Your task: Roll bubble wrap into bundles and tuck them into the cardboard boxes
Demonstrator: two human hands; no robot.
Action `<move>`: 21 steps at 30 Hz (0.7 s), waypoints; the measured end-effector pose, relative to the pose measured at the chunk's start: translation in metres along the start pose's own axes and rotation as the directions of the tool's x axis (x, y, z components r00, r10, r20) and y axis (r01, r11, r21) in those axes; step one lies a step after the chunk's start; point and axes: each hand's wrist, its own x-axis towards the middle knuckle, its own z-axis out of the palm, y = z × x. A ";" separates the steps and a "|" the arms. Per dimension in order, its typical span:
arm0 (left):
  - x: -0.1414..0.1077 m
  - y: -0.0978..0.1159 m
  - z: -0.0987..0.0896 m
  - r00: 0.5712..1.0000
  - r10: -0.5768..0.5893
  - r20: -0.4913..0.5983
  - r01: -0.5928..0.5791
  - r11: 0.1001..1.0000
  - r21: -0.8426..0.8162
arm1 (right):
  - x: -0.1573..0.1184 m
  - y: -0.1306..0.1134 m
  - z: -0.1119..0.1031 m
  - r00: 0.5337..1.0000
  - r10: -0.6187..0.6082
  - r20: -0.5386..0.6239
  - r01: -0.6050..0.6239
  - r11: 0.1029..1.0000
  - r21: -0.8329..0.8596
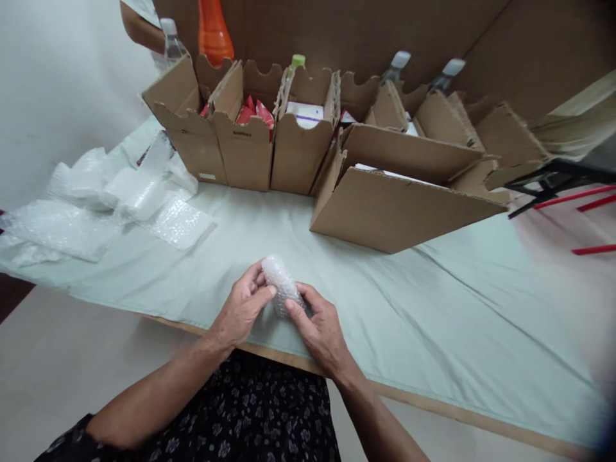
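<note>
Between my two hands is a small roll of bubble wrap (280, 277), tilted and held just over the table's front edge. My left hand (244, 300) grips its upper left side, thumb on the near face. My right hand (318, 321) is closed around the lower right end, its thumb lying along the roll. Whether anything is inside the wrap cannot be made out. Beyond the hands, a large open cardboard box (394, 205) stands at an angle, with something white inside. To the left lies a pile of loose bubble wrap sheets (139, 192).
Several cardboard bins (243, 154) stand in a row at the back, holding red packets (255, 110) and a white box (305, 113). Behind them are an orange bottle (214, 35) and clear capped bottles (398, 64). A pale green cloth (250, 218) covers the table. Black and red bars (572, 192) stand right.
</note>
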 end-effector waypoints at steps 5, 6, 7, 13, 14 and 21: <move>-0.003 0.006 0.001 0.998 -0.018 0.064 0.010 0.992 0.123 | -0.004 0.006 -0.012 0.998 -0.053 -0.015 0.053 0.998 0.013; -0.004 0.007 0.002 0.997 -0.015 0.078 0.000 0.982 0.190 | -0.003 0.006 -0.016 0.999 -0.033 0.002 0.033 0.998 0.057; -0.007 0.008 0.002 0.995 -0.013 0.096 -0.012 0.965 0.261 | -0.002 0.006 -0.021 1.000 -0.006 0.029 0.003 0.994 0.106; -0.018 0.003 0.014 0.974 0.011 0.225 -0.140 0.814 0.563 | 0.007 -0.005 -0.042 0.969 0.090 0.229 -0.144 0.962 0.232; -0.018 0.001 0.016 0.969 0.019 0.246 -0.165 0.791 0.589 | 0.008 -0.007 -0.044 0.967 0.088 0.239 -0.140 0.967 0.213; 0.000 0.012 0.014 0.865 -0.036 0.500 -0.369 0.628 0.685 | 0.001 -0.005 -0.070 0.967 0.000 0.254 -0.034 0.991 0.131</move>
